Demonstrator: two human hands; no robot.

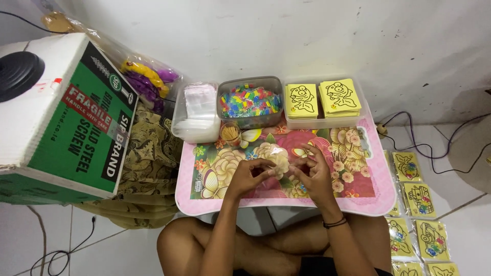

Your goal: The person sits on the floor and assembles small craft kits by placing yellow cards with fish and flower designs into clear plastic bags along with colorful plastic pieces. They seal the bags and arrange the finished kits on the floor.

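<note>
My left hand (251, 176) and right hand (313, 174) meet over the small pink floral table (373, 202), fingers pinched narrow on a small clear plastic bag (279, 159) held between them, just above the tabletop. Beyond my left hand stands a little cup of toothpicks (231, 134), and past it a clear tub of empty bags (197, 112). Straight ahead of both hands sits a tub of coloured bits (250, 102); beyond my right, a tray of yellow picture cards (323, 99). More bagged cards (419, 220) lie on the floor to my right.
</note>
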